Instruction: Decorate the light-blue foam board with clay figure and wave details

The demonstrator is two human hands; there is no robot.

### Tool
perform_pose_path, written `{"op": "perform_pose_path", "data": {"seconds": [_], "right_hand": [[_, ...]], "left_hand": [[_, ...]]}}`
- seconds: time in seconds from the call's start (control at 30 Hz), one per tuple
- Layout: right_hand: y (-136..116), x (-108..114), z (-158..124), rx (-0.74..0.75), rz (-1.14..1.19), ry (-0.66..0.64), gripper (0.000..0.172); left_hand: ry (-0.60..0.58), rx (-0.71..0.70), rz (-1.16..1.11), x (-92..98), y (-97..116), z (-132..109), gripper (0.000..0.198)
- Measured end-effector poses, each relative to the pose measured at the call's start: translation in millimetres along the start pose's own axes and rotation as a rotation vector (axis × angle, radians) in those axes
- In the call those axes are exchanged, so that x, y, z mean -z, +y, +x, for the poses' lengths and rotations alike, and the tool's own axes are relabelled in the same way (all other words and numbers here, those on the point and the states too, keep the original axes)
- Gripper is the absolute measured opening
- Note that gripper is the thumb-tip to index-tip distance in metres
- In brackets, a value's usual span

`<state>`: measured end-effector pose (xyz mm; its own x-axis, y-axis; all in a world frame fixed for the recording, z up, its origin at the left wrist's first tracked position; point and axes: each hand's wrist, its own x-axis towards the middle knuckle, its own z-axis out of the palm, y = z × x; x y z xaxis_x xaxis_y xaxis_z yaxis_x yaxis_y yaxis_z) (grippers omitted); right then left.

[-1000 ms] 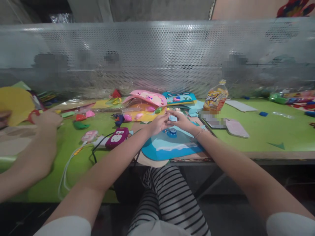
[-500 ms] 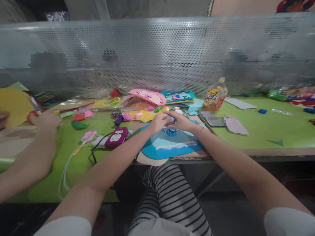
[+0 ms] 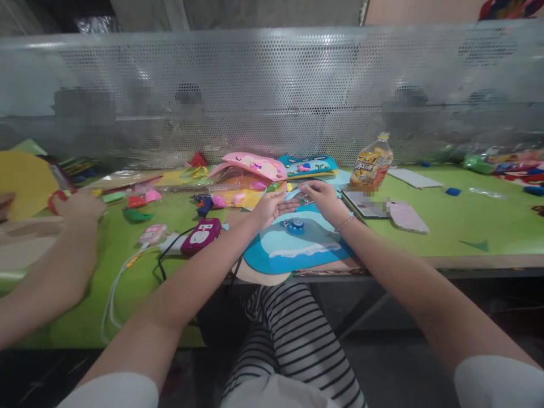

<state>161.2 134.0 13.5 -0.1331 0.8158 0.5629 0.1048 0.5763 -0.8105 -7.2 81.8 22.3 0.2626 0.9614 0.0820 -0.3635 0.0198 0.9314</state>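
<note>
A blue foam sheet point(image 3: 255, 258) with a light blue middle and a white wavy strip lies at the table's front edge. On it sits a small blue clay figure point(image 3: 295, 225) with a round top. Above the sheet, my left hand point(image 3: 272, 208) has its fingers stretched to the right, with a light blue soft piece point(image 3: 292, 194) at its thumb and forefinger. My right hand point(image 3: 323, 198) is bent in a pinch at the other end of this piece. What lies inside the right fingertips is partly hidden.
Pink point(image 3: 255, 165) and blue decorated foam pieces point(image 3: 309, 166) lie behind my hands. A snack bag point(image 3: 371, 164) and a phone point(image 3: 365, 204) are at right. A purple power bank point(image 3: 203, 237) with cables sits left. Another person's hand point(image 3: 80, 207) holds red scissors and yellow foam.
My hands have moved apart, the right one up and to the right. The light blue piece now shows between them, and the clay figure below is in plainer view.
</note>
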Motion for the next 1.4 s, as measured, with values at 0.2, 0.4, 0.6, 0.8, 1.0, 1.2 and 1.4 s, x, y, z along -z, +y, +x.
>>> {"op": "perform_pose_path", "data": {"seconds": [0.2, 0.4, 0.6, 0.8, 1.0, 1.2, 1.4], "right_hand": [[-3.6, -4.7, -5.4, 0.200, -0.020, -0.156, 0.054], [-5.4, -15.6, -13.8, 0.193, -0.270, -0.309, 0.032], [-9.7, -14.1, -11.9, 0.161, -0.188, -0.295, 0.032], [2.2, -12.5, -3.1, 0.001, -0.036, -0.187, 0.043], [4.8, 2.3, 5.3, -0.001, 0.142, -0.025, 0.060], [-2.9, -15.4, -10.1, 0.201, -0.134, -0.348, 0.042], [-8.1, -17.4, -11.3, 0.148, -0.185, -0.308, 0.032]], "left_hand": [[-0.072, 0.092, -0.124, 1.7, 6.2, -2.4, 0.043], [-0.151, 0.073, -0.067, 0.6, -4.7, -3.0, 0.025], [-0.195, 0.040, 0.167, 3.3, -7.2, -2.8, 0.029], [-0.164, 0.050, 0.220, 5.3, 0.1, -4.2, 0.027], [-0.106, 0.095, 0.084, 8.0, 4.3, -3.4, 0.022], [-0.134, 0.144, 0.002, -1.2, 3.8, -6.6, 0.035], [-0.185, 0.188, 0.019, -1.7, 0.9, -5.2, 0.048]]}}
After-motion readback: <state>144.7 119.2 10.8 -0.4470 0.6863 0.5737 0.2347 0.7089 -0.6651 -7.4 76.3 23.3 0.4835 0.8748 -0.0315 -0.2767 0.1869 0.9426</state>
